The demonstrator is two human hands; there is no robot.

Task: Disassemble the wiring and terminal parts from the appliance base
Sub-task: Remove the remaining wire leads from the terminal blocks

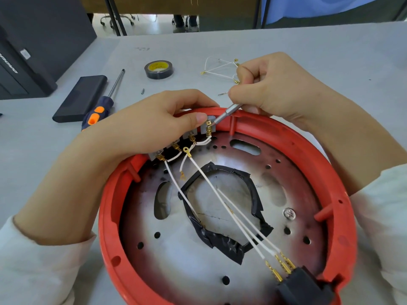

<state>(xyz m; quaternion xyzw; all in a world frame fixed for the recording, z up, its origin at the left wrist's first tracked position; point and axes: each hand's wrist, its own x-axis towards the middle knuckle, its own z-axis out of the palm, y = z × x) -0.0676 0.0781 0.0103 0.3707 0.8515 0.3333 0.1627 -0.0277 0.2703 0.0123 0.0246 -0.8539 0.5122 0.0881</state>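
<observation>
I take the red appliance base (343, 183) as my landmark; it lies open side up on the grey surface (308, 45), its rim filling the near half of my view. Off its far-left edge lie a black flat case (81, 97), an orange-and-blue screwdriver (103, 106) and a roll of black tape (158, 69), all unused for now.

My left hand (141, 128) rests over the far-left part of the rim, its grip pressed together: thumb and curled fingers pinch the terminal block (189, 137) that sits just inside the rim. I judge that this hold matters most, since the block must not twist while I work.

White wires (220, 201) run from the block's brass terminals across the metal plate to a black plug socket (306, 287) at the near-right rim; one ring terminal (186, 149) already hangs free.

My right hand (277, 84), above the far rim, pinches a thin driver shaft (226, 113) in a closed grip, tip on the rightmost terminal screw (208, 123). I should keep the tip seated straight, press lightly and turn slowly, or it could slip and chew the small brass head.

Beyond the far-right rim lie loose removed wires (220, 69)
</observation>
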